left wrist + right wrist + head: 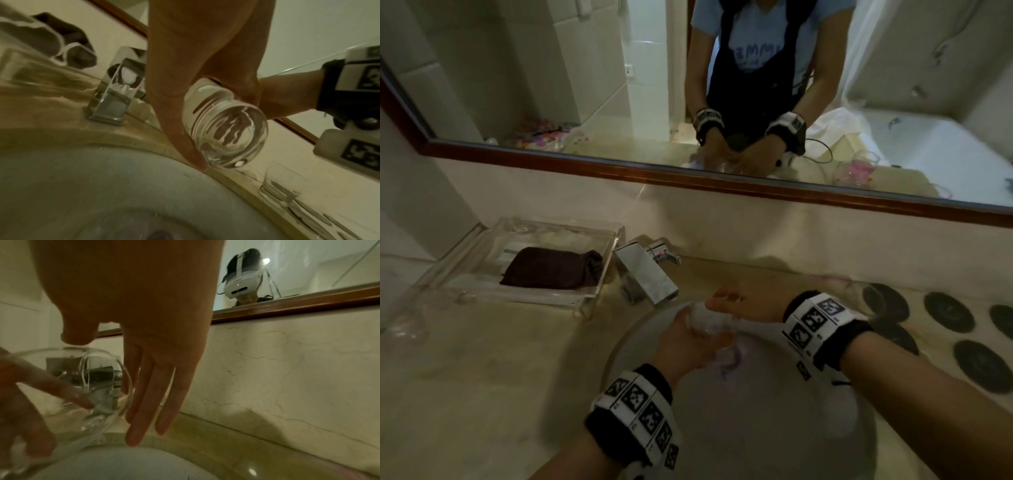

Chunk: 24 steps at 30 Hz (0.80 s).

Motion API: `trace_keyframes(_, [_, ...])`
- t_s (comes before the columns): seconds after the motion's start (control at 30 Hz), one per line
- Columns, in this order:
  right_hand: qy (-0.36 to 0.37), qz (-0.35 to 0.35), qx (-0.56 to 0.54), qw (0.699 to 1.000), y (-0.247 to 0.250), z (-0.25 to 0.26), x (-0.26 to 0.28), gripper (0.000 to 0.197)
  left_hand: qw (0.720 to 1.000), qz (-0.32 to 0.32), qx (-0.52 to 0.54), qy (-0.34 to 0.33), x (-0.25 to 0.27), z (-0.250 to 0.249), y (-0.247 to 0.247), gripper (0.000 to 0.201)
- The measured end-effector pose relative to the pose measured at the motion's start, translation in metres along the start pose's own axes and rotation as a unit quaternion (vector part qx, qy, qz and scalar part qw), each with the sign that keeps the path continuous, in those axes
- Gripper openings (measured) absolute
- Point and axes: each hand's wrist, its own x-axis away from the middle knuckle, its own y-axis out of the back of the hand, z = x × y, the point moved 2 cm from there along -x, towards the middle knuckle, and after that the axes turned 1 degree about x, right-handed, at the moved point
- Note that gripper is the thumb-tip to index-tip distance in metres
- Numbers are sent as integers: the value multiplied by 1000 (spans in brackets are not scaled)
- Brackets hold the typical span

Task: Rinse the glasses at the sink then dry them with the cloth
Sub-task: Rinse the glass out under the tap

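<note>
Over the sink (756, 428) my left hand (685, 346) grips a clear glass (709, 320) tilted on its side. In the left wrist view its thick base (226, 126) faces the camera and my thumb (174, 129) lies along its wall. My right hand (743, 303) is at the glass's mouth. The right wrist view shows its fingers (154, 394) straight against the rim of the glass (82, 386), with the thumb just above the rim. Water glistens inside. The dark brown cloth (551, 267) lies folded in a clear tray (524, 298) at the left.
A chrome faucet (647, 274) stands just behind and left of the hands. Another clear glass (866, 301) stands on the counter to the right among several dark round coasters (948, 311). A clear glass (407, 322) shows faintly at the far left. A mirror runs along the wall.
</note>
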Motion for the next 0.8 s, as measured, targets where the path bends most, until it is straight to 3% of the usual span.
trace_keyframes(0.07, [-7, 4, -18, 1000, 1, 1, 10, 45, 999, 11, -23, -38, 2, -4, -6, 64])
trace_keyframes(0.13, [-18, 3, -62, 998, 0, 0, 18, 48, 996, -1, -64, -58, 4, -6, -10, 82])
trace_keyframes(0.2, [-23, 0, -69, 997, -2, 0, 26, 59, 994, -23, -70, -85, 17, -13, -13, 77])
trace_keyframes(0.27, [-32, 3, -86, 996, -5, 1, 34, 67, 991, -41, -65, -111, 31, -19, -16, 91])
trace_keyframes(0.4, [-45, -46, -101, 993, -8, 1, 51, 70, 984, -21, -68, -161, 46, -24, -27, 92])
trace_keyframes(0.6, [-86, -151, -103, 979, -14, -18, 86, 69, 972, 130, -153, -120, 50, -44, -46, 89])
trace_keyframes(0.7, [-110, -191, -97, 971, -17, -36, 112, 69, 971, 111, -191, -93, 42, -48, -53, 99])
trace_keyframes(0.8, [-137, -222, -95, 961, -15, -57, 145, 67, 971, 99, -175, -128, 36, -53, -78, 82])
